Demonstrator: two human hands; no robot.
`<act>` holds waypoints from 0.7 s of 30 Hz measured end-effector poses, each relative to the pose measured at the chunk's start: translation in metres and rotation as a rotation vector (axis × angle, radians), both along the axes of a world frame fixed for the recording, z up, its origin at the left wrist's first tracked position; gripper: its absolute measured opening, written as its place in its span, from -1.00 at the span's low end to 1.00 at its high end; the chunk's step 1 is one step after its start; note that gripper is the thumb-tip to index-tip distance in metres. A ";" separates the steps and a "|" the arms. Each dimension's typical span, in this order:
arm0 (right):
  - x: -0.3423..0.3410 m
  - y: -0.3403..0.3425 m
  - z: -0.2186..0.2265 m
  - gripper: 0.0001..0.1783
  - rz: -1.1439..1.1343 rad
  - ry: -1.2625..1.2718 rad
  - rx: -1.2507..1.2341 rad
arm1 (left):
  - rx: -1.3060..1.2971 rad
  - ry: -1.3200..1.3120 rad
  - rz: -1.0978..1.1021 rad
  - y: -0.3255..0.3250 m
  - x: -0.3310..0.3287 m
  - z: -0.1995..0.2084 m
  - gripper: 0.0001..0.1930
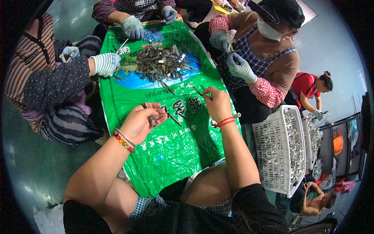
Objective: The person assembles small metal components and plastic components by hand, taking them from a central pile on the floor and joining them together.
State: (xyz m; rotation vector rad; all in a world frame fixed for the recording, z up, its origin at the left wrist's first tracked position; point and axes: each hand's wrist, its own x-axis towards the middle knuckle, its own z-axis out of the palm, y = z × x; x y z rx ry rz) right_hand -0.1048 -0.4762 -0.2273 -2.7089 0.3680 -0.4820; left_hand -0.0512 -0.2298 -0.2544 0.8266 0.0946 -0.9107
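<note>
My left hand (141,119) half-curls round dark pieces (152,121), probably to steady them. My right hand (219,103) bends pinch-like (whether closed on anything, I can't tell).

Looks out over a dull green floor (50,162), faintly glossy at left. Takes in a plain, pale blue-grey wall (333,50) at upper right, a bright white panel (307,11) near the top edge, and a dark-railed rack (342,121) at far right, hung with an orange item (337,143) and clear plastic (353,133).
</note>
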 end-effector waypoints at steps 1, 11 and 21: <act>-0.002 -0.008 -0.004 -0.91 -0.055 0.042 -0.043 | 0.020 -0.011 0.005 -0.001 -0.001 0.002 -0.76; -0.005 -0.019 -0.005 -0.85 -0.317 0.243 -0.182 | 0.018 -0.078 0.007 -0.002 -0.001 -0.004 -0.71; -0.001 -0.020 -0.012 -0.81 -0.162 0.172 -0.148 | 0.034 -0.090 0.072 -0.001 0.002 -0.010 -0.74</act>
